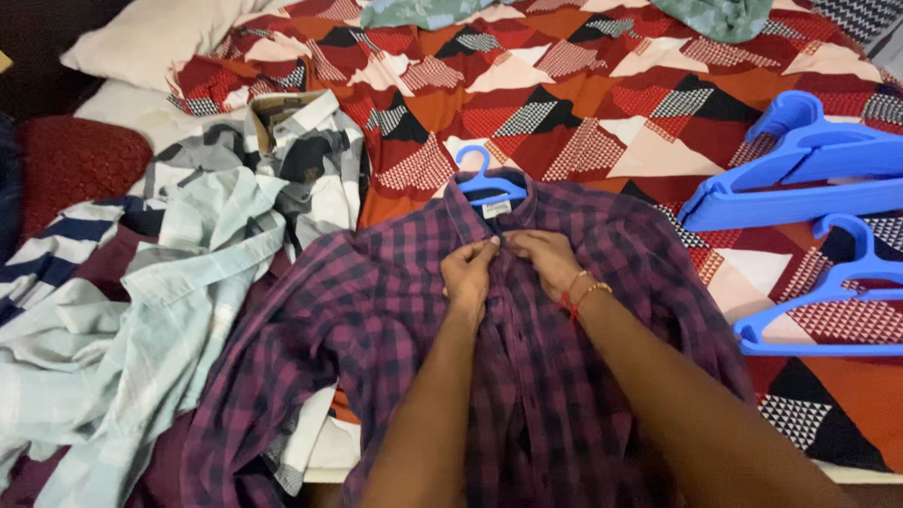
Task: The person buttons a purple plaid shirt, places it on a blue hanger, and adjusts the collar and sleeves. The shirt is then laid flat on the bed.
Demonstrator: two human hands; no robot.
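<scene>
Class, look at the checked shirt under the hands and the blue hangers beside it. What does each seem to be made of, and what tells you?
The purple checked shirt looks like soft matte woven cloth, perhaps cotton: it creases and drapes. The blue hangers look like moulded plastic: smooth, even colour, slight sheen.

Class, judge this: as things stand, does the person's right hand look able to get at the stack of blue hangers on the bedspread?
Probably yes. The right hand pinches the purple checked shirt at its collar, and only bare bedspread lies between it and the stacked blue hangers; it would have to release the shirt first.
</scene>
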